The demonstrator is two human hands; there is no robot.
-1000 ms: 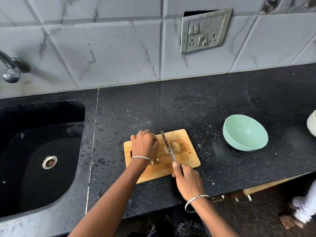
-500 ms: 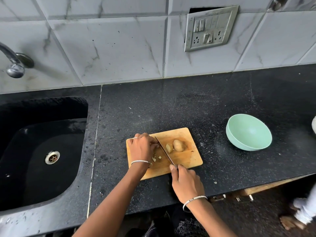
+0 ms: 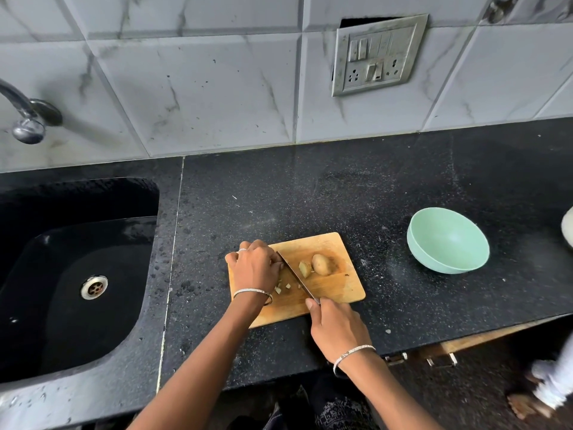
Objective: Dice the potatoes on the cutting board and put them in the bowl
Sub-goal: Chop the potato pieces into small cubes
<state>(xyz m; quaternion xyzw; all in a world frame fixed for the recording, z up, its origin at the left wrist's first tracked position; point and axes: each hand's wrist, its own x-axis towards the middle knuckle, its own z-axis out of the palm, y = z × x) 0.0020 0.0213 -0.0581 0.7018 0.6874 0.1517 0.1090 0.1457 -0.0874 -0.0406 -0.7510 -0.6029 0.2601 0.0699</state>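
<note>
Firmly gripped knife (image 3: 297, 277) by handle in right hand (image 3: 336, 328), blade slanted across cutting board (image 3: 341, 290) toward left hand (image 3: 252, 268). Curled left fingers against blade as guide; anything pinned beneath hidden. Kept uncut potato (image 3: 321, 264) and half piece (image 3: 304, 269) just beyond blade, dice (image 3: 282, 287) near left wrist, green bowl (image 3: 448, 240) well right of right hand for transfer.

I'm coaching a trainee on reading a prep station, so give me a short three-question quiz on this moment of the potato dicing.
1. True or false: the green bowl already holds diced potato.
2. Which hand grips the knife? A) the left B) the right C) neither
3. Fill in: on the cutting board, the larger potato pieces lie between the knife's blade and the ___.

Key
1. False: the bowl is empty.
2. B: the right hand holds the handle.
3. Bowl.
</note>
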